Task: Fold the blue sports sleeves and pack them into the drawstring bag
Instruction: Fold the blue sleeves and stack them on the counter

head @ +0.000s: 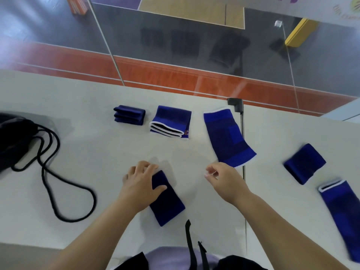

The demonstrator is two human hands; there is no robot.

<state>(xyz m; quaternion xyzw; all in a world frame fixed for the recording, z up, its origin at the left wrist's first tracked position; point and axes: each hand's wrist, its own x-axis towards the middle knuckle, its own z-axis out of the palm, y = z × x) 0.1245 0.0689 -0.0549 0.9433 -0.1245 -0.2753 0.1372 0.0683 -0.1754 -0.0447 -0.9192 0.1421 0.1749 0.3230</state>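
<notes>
My left hand (141, 182) grips the upper left end of a small folded blue sleeve (169, 201) lying on the white table (87, 152), thumb on top. My right hand (224, 179) hovers to the right of it with loosely curled fingers, holding nothing, just below a long unfolded blue sleeve (227, 135). Two folded stacks sit farther back: a dark one (129, 114) and a white-edged one (171, 121). On the right lie a folded sleeve (304, 163) and an unfolded one (342, 213). The black drawstring bag (11, 137) lies at the far left, its cord (56, 184) looping over the table.
A glass panel runs along the table's far edge, with an orange and grey floor beyond. A black clamp (236, 105) sits on the far edge at the seam between two tabletops. Black straps (191, 246) hang near my body at the front edge.
</notes>
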